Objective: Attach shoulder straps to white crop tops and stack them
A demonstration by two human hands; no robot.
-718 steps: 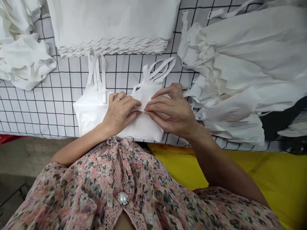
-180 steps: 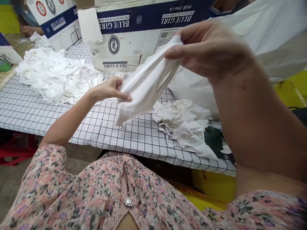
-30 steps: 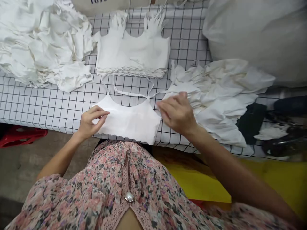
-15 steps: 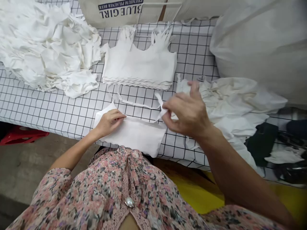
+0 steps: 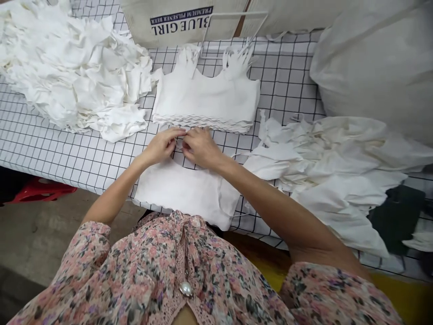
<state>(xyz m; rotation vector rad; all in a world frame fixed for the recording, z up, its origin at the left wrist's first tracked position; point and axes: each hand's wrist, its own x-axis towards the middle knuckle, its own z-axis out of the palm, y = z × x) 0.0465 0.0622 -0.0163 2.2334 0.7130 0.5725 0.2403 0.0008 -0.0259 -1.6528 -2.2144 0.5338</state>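
Note:
A white camisole top lies flat at the table's near edge, its thin straps loose. Over its upper edge, my left hand pinches a thin white strap. My right hand is closed on the same strap from the other side, and the two hands almost touch at the fingertips. The fingers partly hide the strap. Just beyond them lies a neat stack of white camisole tops, straps pointing away from me.
On the left is a large heap of crumpled white garments. More loose white garments lie on the right, before a big white bag. A printed carton stands behind the stack, on the checked tablecloth.
My right hand has come left from the garment's right strap to meet my left hand. My left hand has moved forward off the fabric onto the strap. The view has shifted slightly.

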